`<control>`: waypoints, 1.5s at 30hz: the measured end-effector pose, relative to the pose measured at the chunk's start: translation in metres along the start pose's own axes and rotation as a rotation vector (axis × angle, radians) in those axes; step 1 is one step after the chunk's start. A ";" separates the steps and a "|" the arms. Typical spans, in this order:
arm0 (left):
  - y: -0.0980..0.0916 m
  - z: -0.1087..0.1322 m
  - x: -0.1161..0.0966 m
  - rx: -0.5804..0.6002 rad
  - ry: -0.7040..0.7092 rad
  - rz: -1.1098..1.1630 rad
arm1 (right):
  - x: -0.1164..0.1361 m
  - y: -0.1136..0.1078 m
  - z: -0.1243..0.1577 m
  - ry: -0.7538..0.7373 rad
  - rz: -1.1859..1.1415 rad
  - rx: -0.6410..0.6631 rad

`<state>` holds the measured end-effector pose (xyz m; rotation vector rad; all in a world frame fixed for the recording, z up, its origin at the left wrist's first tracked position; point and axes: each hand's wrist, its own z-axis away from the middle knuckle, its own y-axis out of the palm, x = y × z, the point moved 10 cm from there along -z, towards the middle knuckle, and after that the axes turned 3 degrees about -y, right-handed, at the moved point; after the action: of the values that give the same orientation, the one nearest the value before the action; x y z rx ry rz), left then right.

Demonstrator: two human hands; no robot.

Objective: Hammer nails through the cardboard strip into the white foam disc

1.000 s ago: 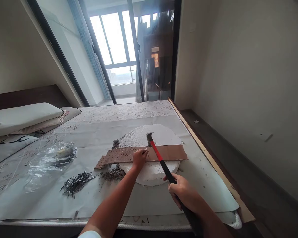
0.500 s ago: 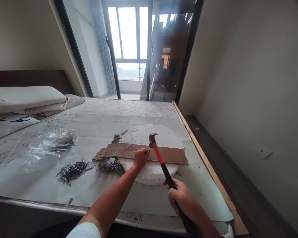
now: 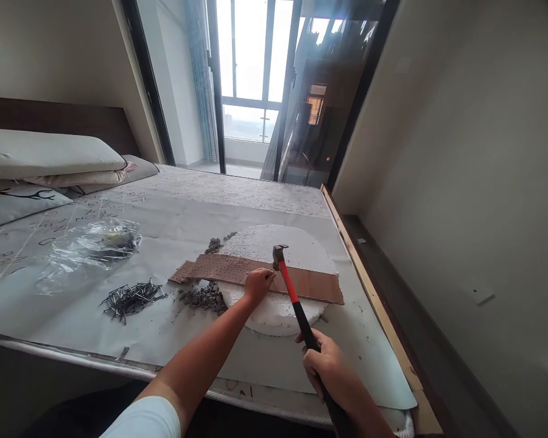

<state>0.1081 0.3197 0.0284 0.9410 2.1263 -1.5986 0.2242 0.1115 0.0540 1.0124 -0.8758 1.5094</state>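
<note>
My left hand [image 3: 258, 285] is closed in a pinch at the middle of a brown cardboard strip [image 3: 310, 283], on what looks like a nail, mostly hidden by the fingers. Many small holes dot the strip's left part. Under it lies a round white foam disc [image 3: 292, 240]. My right hand [image 3: 325, 363] is wrapped round the black handle of a claw hammer [image 3: 289, 283] with a red neck. The hammer's head is just above and right of my left fingertips; whether it touches anything I cannot tell.
To the left lies a heap of nails [image 3: 132, 299], with a clear plastic bag [image 3: 89, 249] behind it. Grey crumbs [image 3: 205, 297] lie beside the disc. Folded bedding [image 3: 50, 155] is at the far left. A wooden rail [image 3: 369, 292] edges the bed on the right.
The view has tilted and shifted slightly. Both hands keep about the same places over the strip, with the hammer head still close to my left fingers.
</note>
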 end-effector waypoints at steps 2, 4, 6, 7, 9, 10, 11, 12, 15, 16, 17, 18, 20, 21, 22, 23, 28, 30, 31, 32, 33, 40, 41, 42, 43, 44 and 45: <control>-0.001 0.001 -0.001 0.005 0.003 0.013 | 0.004 -0.001 0.004 -0.014 0.026 0.001; -0.001 0.001 -0.002 0.009 0.001 0.016 | 0.011 -0.004 0.013 -0.027 0.035 -0.009; -0.001 0.001 -0.002 0.010 -0.004 0.019 | 0.020 -0.007 0.021 -0.052 0.022 -0.027; -0.001 0.001 -0.003 0.010 -0.004 0.023 | 0.023 -0.008 0.024 -0.067 0.010 -0.033; -0.001 0.001 -0.004 0.012 -0.001 0.024 | 0.026 -0.006 0.024 -0.089 -0.024 -0.027; -0.001 0.001 -0.004 0.013 -0.002 0.018 | 0.024 -0.005 0.021 -0.085 -0.037 -0.018; -0.001 0.001 -0.004 0.018 -0.007 0.004 | 0.020 -0.003 0.017 -0.066 -0.044 -0.008; 0.000 0.001 -0.003 0.026 -0.015 -0.020 | 0.013 -0.001 0.013 -0.038 -0.043 0.000; 0.004 0.002 -0.002 0.069 -0.027 -0.098 | -0.005 0.001 0.000 0.024 -0.009 -0.012; 0.005 0.002 -0.002 0.080 -0.021 -0.109 | -0.007 0.000 -0.002 0.021 -0.004 -0.017; 0.005 0.002 -0.003 0.085 -0.013 -0.106 | -0.007 0.000 -0.002 0.008 -0.004 -0.019; 0.005 0.002 -0.004 0.082 -0.005 -0.089 | -0.006 -0.001 -0.002 -0.009 -0.006 -0.019; 0.002 0.002 -0.005 0.055 0.000 -0.029 | -0.001 -0.003 0.003 -0.038 -0.016 -0.015; -0.001 0.002 -0.004 0.034 -0.008 0.007 | 0.003 -0.004 0.006 -0.048 -0.018 -0.015; -0.004 0.002 -0.003 0.013 -0.022 0.051 | 0.006 -0.006 0.009 -0.056 -0.017 -0.020; -0.007 0.002 -0.001 -0.011 -0.043 0.099 | 0.008 -0.007 0.012 -0.062 -0.017 -0.025; -0.023 0.004 0.012 -0.120 -0.145 0.378 | 0.002 -0.004 0.007 -0.053 -0.031 -0.026; -0.025 0.005 0.016 -0.136 -0.174 0.467 | -0.013 0.000 -0.001 0.007 0.001 -0.017; -0.026 0.005 0.018 -0.138 -0.189 0.496 | -0.021 0.001 -0.004 0.035 0.023 -0.017; -0.026 0.005 0.019 -0.135 -0.200 0.514 | -0.026 0.001 -0.007 0.053 0.039 -0.019; -0.026 0.005 0.019 -0.127 -0.203 0.521 | -0.030 0.001 -0.008 0.056 0.044 -0.021; -0.041 0.008 0.006 -0.067 -0.181 0.558 | -0.018 -0.006 0.000 -0.056 0.166 -0.057; -0.048 0.011 0.004 -0.071 -0.175 0.575 | -0.012 -0.007 0.001 -0.106 0.231 -0.071; -0.059 0.015 0.003 -0.086 -0.166 0.593 | -0.005 -0.008 0.003 -0.170 0.305 -0.084; -0.072 0.020 0.004 -0.114 -0.158 0.611 | 0.001 -0.007 0.004 -0.237 0.386 -0.094; -0.088 0.026 0.007 -0.155 -0.159 0.623 | 0.006 -0.005 0.006 -0.298 0.470 -0.100; -0.105 0.033 0.013 -0.204 -0.166 0.627 | 0.008 -0.002 0.007 -0.343 0.555 -0.098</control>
<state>0.0246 0.2766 0.0862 1.1997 1.6154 -1.0816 0.2268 0.1083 0.0643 1.0210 -1.5563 1.7469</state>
